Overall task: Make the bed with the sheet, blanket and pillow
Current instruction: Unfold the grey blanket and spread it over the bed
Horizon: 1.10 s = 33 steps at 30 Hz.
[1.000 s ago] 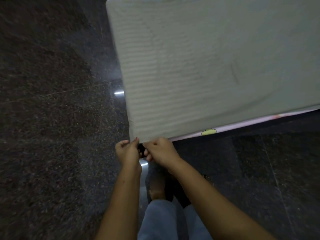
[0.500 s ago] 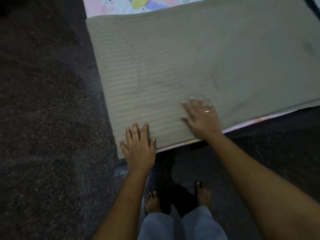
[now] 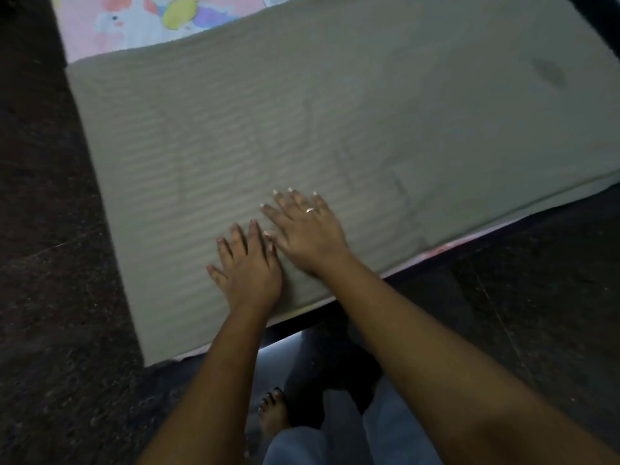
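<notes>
left hand [image 3: 250, 270]: flat, fingers spread, palm pressing on the grey blanket [image 3: 335, 129] near its front edge | right hand [image 3: 307, 234]: flat, fingers spread, ring on one finger, touching the left hand | blanket: spread over the patterned sheet [image 3: 141, 21] | floor [image 3: 50, 297]: dark stone

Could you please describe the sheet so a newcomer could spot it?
A grey ribbed blanket fills most of the upper frame. The sheet shows beyond its far edge, top left. Unlike the plain blanket, it is pink with pastel prints.
</notes>
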{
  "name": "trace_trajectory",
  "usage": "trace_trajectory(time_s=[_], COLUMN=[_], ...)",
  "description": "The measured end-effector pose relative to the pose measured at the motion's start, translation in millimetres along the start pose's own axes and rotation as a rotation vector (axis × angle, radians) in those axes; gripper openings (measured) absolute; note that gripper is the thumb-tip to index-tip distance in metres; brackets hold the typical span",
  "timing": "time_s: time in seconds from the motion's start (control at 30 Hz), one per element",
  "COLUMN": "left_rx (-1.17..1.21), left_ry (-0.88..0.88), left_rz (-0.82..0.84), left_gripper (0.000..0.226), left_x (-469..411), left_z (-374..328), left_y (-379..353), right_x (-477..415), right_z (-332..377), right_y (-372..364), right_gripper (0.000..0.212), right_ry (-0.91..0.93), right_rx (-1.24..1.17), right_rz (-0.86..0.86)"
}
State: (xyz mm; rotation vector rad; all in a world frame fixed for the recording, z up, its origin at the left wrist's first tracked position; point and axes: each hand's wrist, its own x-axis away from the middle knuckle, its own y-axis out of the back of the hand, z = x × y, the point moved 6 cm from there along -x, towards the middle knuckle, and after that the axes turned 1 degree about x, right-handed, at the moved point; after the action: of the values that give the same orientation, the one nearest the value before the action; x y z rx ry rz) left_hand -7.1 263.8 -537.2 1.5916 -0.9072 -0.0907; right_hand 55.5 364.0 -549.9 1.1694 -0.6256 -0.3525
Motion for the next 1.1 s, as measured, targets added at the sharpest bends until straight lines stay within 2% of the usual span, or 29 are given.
trace_trajectory(time_s=[0.17, 0.3, 0.4, 0.43, 0.5, 0.57, 0.63, 0.67, 0.7, 0.77, 0.83, 0.93, 1.03, 1.1], left_rx=[-0.024, -0.096, -0.133, -0.137, -0.145, -0.161, -0.174, -0.179, -0.185, -0.197, -0.212, -0.231, -0.224, -0.223], left_ry=[-0.083, -0.275, -0.329, -0.329, -0.323, -0.323, -0.316, -0.309, -0.304, -0.302, -0.3, -0.302, -0.362, -0.407], left_rz=[0.045, 0.129, 0.172, 0.174, 0.167, 0.165, 0.168, 0.168, 0.161, 0.141, 0.121, 0.145, 0.202, 0.25], left_gripper=[0.06, 0.064, 0.069, 0.069, 0.068, 0.066, 0.065, 0.065, 0.066, 0.068, 0.08, 0.093, 0.084, 0.069], left_x=[-1, 12, 21, 23, 23, 24, 25, 25, 25, 24, 25, 26, 25, 24], left_z=[-109, -201, -246, -257, -273, -287, -295, -295, -296, -296, -296, -306, -330, -353], left_y=[-38, -70, -88, -92, -98, -103, -105, -106, -107, -108, -108, -110, -116, -121], right_x=[32, 102, 142, 142, 117, 80, 52, 49, 48, 50, 59, 92, 128, 135], right_z=[-210, -401, -478, -483, -456, -395, -315, -287, -278, -305, -361, -461, -536, -549], right_y=[44, 88, 113, 119, 125, 114, 85, 75, 71, 75, 84, 107, 115, 120], right_gripper=[0.064, 0.062, 0.062, 0.064, 0.07, 0.074, 0.068, 0.064, 0.063, 0.061, 0.061, 0.066, 0.058, 0.057], right_ry=[-0.231, -0.651, -0.963, -0.991, -0.861, -0.556, -0.175, -0.058, -0.019, -0.053, -0.141, -0.413, -0.72, -0.878], right_rx=[0.097, 0.142, 0.041, 0.031, 0.035, 0.002, 0.002, 0.01, 0.01, 0.03, 0.068, 0.104, -0.011, -0.081], right_rz=[-0.105, -0.142, -0.126, -0.144, -0.218, -0.221, -0.106, -0.052, -0.033, -0.055, -0.095, -0.159, -0.101, -0.085])
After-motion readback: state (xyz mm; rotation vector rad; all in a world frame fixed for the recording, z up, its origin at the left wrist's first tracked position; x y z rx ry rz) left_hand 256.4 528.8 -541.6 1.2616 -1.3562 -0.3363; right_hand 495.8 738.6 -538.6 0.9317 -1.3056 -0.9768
